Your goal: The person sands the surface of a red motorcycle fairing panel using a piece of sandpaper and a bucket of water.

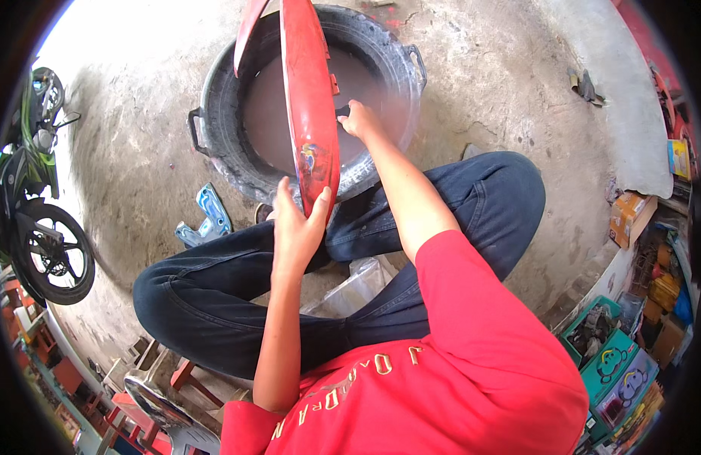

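A long, curved red motorcycle body panel stretches away from me over a round black basin of cloudy greyish water. My left hand grips the panel's near end, its thumb on the red face beside a worn, multicoloured patch. Just right of the panel, above the water, my right hand pinches a small dark piece whose kind I cannot make out. Whether that piece touches the panel is unclear. The panel's far end runs out of the picture.
My bent knees flank the basin's near side. A blue-and-white plastic part lies on the concrete floor at left. Farther left stands a motorcycle. Boxes and green packages crowd the right edge; a chair is at lower left.
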`<state>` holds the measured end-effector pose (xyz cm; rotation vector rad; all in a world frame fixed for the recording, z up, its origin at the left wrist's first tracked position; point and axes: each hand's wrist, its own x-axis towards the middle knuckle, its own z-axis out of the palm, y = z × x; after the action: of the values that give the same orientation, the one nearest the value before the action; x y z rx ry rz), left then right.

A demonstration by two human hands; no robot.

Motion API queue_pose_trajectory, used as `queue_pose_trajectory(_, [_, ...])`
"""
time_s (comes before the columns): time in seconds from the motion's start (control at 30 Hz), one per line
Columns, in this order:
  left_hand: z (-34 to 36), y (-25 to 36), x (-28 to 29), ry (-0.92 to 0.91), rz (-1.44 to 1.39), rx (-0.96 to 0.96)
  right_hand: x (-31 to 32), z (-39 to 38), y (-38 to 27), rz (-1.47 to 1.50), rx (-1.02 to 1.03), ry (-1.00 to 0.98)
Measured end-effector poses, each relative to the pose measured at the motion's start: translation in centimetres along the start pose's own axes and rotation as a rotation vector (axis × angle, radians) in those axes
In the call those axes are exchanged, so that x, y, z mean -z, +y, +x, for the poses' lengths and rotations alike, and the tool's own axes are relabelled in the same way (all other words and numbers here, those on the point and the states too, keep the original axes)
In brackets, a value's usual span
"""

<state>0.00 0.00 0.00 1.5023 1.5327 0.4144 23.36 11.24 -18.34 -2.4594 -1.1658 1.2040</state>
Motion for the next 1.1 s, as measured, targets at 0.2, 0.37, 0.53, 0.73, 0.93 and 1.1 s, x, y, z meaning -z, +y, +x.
queue_pose_trajectory(0.2, [2.5, -2.7, -1.1, -0.016, -0.187, 0.135, -1.4, 1.6, -0.9, 0.044, 0.043, -0.162])
queue_pose_trajectory(0.37, [1.6, 3.1, 3.0, -0.024, -0.682, 0.163, -2.1, 3.4, 1.8, 0.212, 0.025, -0.215])
queue_pose_trajectory(0.53, [1.1, 4.5, 6.9, -0.122, -0.772, 0.165, -1.8, 3.5, 0.1, 0.271, 0.044, -0.193])
queue_pose_trajectory(0.73, [0.6, 5.2, 7.7, -0.264, -0.909, 0.123, 2.0, 3.1, -1.3, 0.334, 0.004, 0.021])
queue_pose_trajectory(0.93, [-1.4, 6.6, 9.2, -0.391, -0.925, 0.121, 11.5, -0.1, -5.1, -0.051, 0.265, 0.17])
queue_pose_trajectory(1.1, [-2.6, 6.8, 9.1, -0.426, -0.994, 0.079, 20.6, -3.6, -9.1, -0.138, 0.551, 0.275])
